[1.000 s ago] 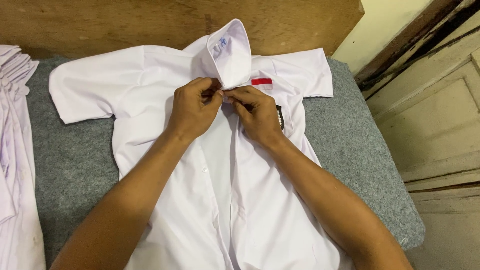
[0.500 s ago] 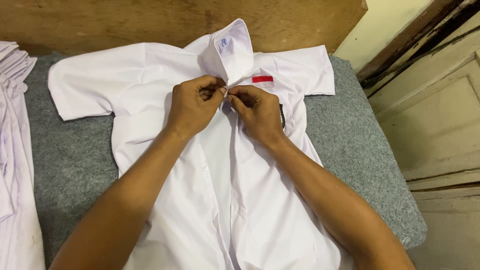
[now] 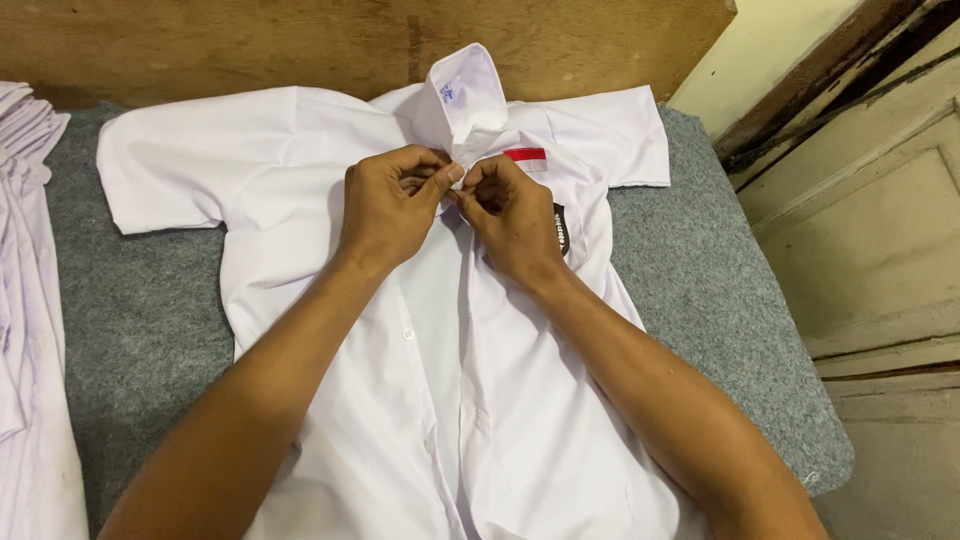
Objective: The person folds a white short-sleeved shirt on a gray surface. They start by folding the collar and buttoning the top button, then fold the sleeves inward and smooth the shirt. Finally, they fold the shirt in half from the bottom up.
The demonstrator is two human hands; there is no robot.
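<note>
Both hands (image 3: 455,205) stay pinching shirt (image 3: 300,200); stacked shirts (image 3: 25,300) left.

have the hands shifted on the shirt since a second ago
No. Left hand and right hand stay pinched together just below the collar, beside the red patch.

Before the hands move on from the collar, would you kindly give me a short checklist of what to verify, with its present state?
1. Both hands meet at the placket just below the collar: left hand, right hand: ok.
2. Top button through its hole: cannot tell, fingers hide it.
3. White shirt lies face up on the grey felt pad, sleeves spread: ok.
4. Lower placket closed: not ok, a button shows on the open front edge.
5. Stack of white garments at left lies apart from the sleeve: ok.
</note>
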